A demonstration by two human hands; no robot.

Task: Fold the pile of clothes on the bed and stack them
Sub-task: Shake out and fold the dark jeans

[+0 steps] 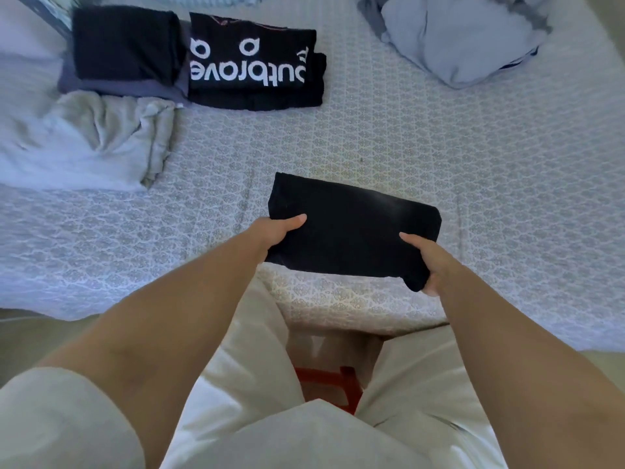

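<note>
Both hands grip a folded black garment above the bed: left hand and right hand pinch its near corners. Beyond it lies a printed black shirt.

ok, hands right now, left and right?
Left hand: holding the folded black garment by its left edge.
Right hand: holding its right edge.

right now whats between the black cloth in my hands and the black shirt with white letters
Only bare patterned bedsheet lies between the folded black cloth and the lettered black shirt, as the head view shows.
</note>
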